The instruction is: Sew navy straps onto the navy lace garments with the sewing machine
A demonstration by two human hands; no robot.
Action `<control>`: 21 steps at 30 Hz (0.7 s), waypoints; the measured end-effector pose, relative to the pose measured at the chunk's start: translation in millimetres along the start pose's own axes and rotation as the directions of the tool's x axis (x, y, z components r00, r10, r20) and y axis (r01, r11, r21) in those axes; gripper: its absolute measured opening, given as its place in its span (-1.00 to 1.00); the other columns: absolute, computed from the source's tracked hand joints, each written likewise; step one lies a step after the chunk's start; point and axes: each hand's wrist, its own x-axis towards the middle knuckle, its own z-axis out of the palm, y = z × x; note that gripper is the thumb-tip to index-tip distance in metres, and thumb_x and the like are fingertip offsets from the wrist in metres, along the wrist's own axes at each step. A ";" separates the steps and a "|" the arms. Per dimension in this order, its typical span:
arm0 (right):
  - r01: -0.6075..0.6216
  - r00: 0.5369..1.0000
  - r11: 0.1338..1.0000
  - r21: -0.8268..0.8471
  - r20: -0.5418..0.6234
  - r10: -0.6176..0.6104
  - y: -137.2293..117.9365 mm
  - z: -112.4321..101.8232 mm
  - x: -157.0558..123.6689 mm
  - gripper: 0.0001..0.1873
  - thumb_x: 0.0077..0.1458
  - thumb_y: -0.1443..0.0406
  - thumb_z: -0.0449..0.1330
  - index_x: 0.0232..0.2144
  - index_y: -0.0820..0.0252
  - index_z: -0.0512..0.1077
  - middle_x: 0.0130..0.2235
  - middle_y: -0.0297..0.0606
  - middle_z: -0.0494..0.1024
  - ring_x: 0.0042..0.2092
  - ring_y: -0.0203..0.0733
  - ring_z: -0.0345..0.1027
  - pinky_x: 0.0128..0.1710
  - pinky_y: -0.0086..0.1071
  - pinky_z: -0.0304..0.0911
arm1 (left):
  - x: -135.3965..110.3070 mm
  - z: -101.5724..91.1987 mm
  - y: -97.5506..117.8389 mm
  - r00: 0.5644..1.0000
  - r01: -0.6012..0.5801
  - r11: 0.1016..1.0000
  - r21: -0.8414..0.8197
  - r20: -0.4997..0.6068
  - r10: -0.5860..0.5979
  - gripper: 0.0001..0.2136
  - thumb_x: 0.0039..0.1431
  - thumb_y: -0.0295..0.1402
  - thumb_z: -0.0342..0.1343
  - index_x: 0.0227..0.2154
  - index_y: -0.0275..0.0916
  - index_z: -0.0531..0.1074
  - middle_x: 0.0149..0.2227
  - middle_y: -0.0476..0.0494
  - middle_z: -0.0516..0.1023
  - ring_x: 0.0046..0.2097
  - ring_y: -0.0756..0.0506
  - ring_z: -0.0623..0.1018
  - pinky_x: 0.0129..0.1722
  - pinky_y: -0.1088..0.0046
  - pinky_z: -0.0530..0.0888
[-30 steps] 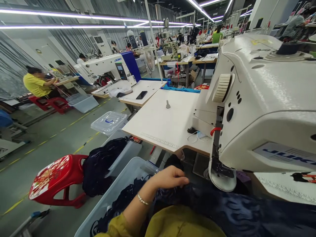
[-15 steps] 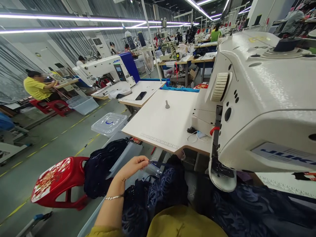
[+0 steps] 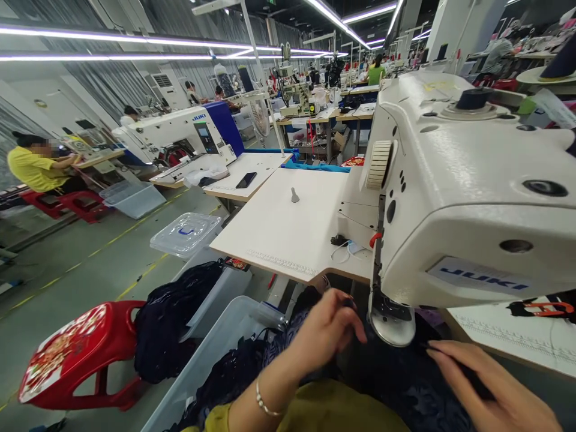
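Keeping the dark patterned fabric (image 3: 414,390) flat below the sewing machine's (image 3: 459,222) rounded metal end (image 3: 396,333) should help, the right hand (image 3: 490,384) pinched on it, the left hand (image 3: 321,330) curled nearby, its grip unclear.

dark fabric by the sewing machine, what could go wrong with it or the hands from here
The left hand and right hand are close to the round metal plate of the sewing machine, so fingers might get caught if it ran. The bracelet on the left wrist could snag the dark fabric, which might also tangle with the pile in the bin.
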 end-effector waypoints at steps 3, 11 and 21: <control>0.183 0.982 0.981 -0.067 0.052 -0.180 -18.1 15.0 6.4 -0.75 0.34 0.14 0.01 -0.21 0.03 0.46 -0.29 -0.41 0.64 -0.35 -0.29 0.57 -0.27 -0.54 0.43 | -4.5 31.9 -7.5 0.988 0.040 0.992 0.120 0.143 -0.057 -0.74 0.32 -0.11 -0.02 -0.32 -0.19 0.16 -0.52 -0.02 0.52 -0.64 0.11 0.20 -0.64 0.61 0.11; 0.436 0.891 0.857 -0.274 -0.005 -0.454 -18.2 27.1 5.0 -0.76 0.33 0.35 0.01 -0.14 0.20 0.48 -0.27 -0.22 0.65 -0.32 -0.23 0.56 -0.26 -0.41 0.39 | -7.8 40.8 -3.4 0.975 -0.220 0.771 0.598 0.121 0.184 -0.85 0.31 -0.36 -0.05 -0.38 -0.23 0.33 -0.52 0.04 0.38 -0.53 0.07 0.32 -0.54 0.60 0.20; 0.345 0.935 0.922 -0.178 -0.025 -0.354 -25.9 31.2 7.9 -0.78 0.33 0.36 0.03 -0.18 0.27 0.48 -0.29 -0.22 0.64 -0.32 -0.27 0.55 -0.20 -0.42 0.34 | -13.1 39.0 -8.6 0.745 -0.516 -0.078 0.853 0.492 0.449 -0.84 0.23 -0.53 -0.11 -0.23 -0.28 0.35 -0.46 -0.02 0.41 -0.49 -0.06 0.40 -0.54 0.40 0.29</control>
